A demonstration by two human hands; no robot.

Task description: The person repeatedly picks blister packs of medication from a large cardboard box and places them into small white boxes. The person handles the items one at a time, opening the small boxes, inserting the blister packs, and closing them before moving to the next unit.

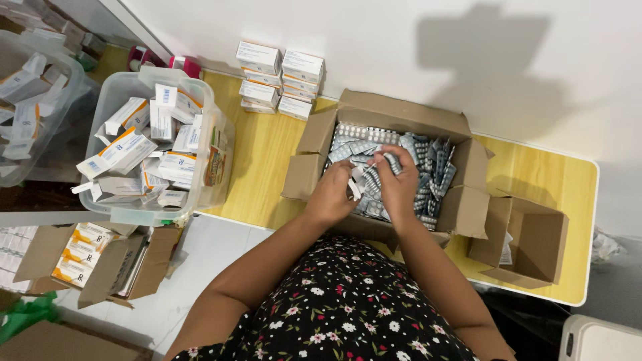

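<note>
While both hands work inside an open cardboard box (321, 130) full of silver blister packs (428, 174) on a wood table (261, 160), left hand (332, 194) and right hand (396, 182) sit close together, each pinching packs. Plastic bin (107, 100) w/ small cartons sits far left; stacked white cartons (281, 77) behind.

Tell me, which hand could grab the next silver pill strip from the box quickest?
Probably the right hand: it already rests on the blister strips inside the cardboard box, while the left hand sits nearer the box's edge.
</note>
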